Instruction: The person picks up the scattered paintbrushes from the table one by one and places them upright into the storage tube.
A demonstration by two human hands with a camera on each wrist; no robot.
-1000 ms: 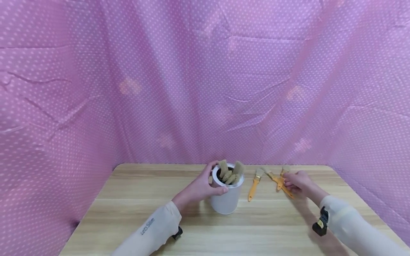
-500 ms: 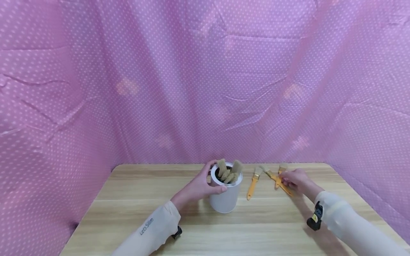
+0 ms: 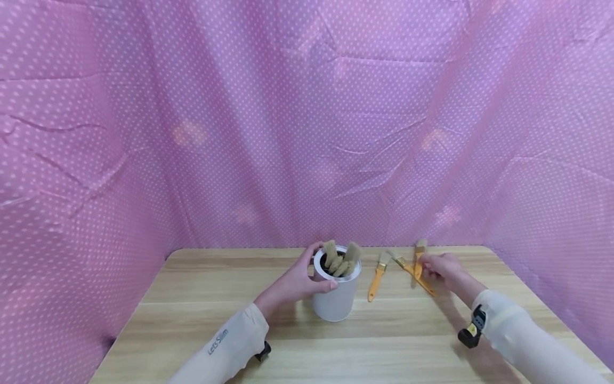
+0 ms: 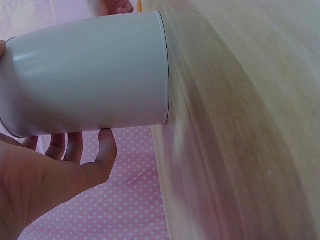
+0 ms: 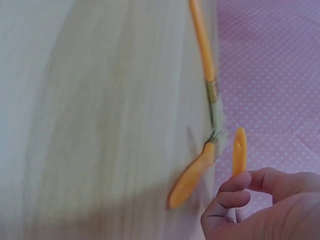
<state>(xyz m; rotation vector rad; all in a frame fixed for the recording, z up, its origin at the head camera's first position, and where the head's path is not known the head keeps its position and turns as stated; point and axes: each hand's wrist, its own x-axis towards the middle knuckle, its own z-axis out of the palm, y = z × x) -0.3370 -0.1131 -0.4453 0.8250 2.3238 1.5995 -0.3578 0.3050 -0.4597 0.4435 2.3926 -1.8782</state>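
Note:
My left hand (image 3: 298, 281) grips a light grey-white can (image 3: 334, 303) near its rim, thumb across the front and fingers around the far side. In the left wrist view the fingers (image 4: 107, 150) curl against the smooth can wall. Several paintbrushes (image 3: 331, 255) stand in the can, bristles up. My right hand (image 3: 446, 269) pinches the orange handle of a paintbrush (image 5: 240, 155) between thumb and fingers; its bristles point toward the back. Just beneath, a second paintbrush (image 3: 427, 286) lies slantwise on the table. Another paintbrush (image 3: 376, 282) rests between it and the can.
The wooden table (image 3: 216, 314) has rounded back corners. A pink polka-dot cloth (image 3: 297, 133) hangs close behind it and along both sides. Each wrist carries a black camera, such as the right wrist camera (image 3: 472, 329).
My right hand has drawn the pinched paintbrush up and turned it more upright, off the brush it crossed. The left hand stays on the can.

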